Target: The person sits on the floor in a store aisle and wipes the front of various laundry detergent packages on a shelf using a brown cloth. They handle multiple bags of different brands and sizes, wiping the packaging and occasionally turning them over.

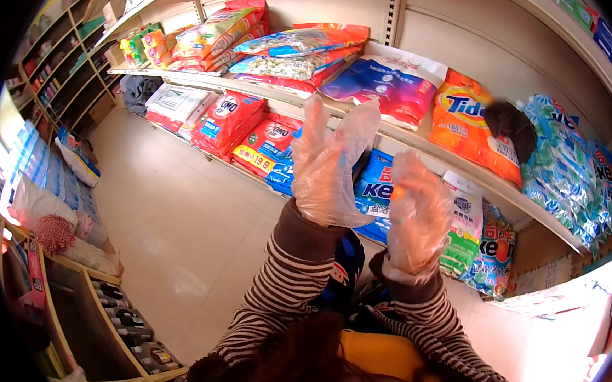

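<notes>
Both my hands wear clear, loose plastic gloves and are raised before the shelves. My left hand [328, 171] has its thumb and fingers apart with nothing in them, in front of the lower shelf edge. Lower and to the right, my right hand [419, 217] is slightly blurred, its fingers loosely bent and no object visible in it. Behind it lie a blue Keon detergent bag [375, 194] and a white and green detergent bag [465, 217]. On the shelf above rest an orange Tide bag [469, 121], a dark crumpled cloth [514, 128] and a purple-blue detergent bag [383, 84].
Stacked detergent bags [296, 50] and red OMO bags [229, 119] line the shelves leftward. Blue-green bags [562, 167] fill the right end. Tiled floor [179, 200] stretches left, bordered by wooden racks with dark bottles [132, 325] and blue wrapped packs [51, 166].
</notes>
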